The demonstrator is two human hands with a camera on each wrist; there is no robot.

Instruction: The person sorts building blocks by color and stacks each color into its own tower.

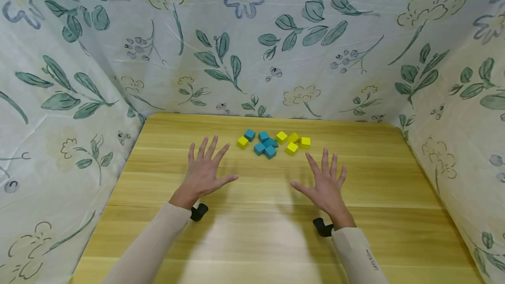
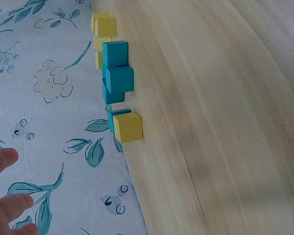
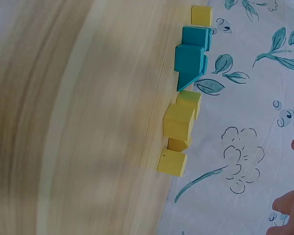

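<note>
Several small blue blocks (image 1: 259, 148) and yellow blocks (image 1: 292, 148) lie in a loose cluster near the table's far edge. One yellow block (image 1: 242, 142) sits at the cluster's left end, beside a blue block (image 1: 249, 134). My left hand (image 1: 203, 174) hovers over the table to the left and nearer me, fingers spread, holding nothing. To the right, my right hand (image 1: 325, 187) is likewise spread, apart from the blocks. Both wrist views show the blocks in a row, with only fingertips at the frame's side.
The wooden table (image 1: 252, 240) spreads beneath both hands. Floral cloth (image 1: 244, 56) hangs behind it and on both sides. A black wrist-camera mount (image 1: 199, 212) sits under the left wrist, another black mount (image 1: 322, 227) under the right.
</note>
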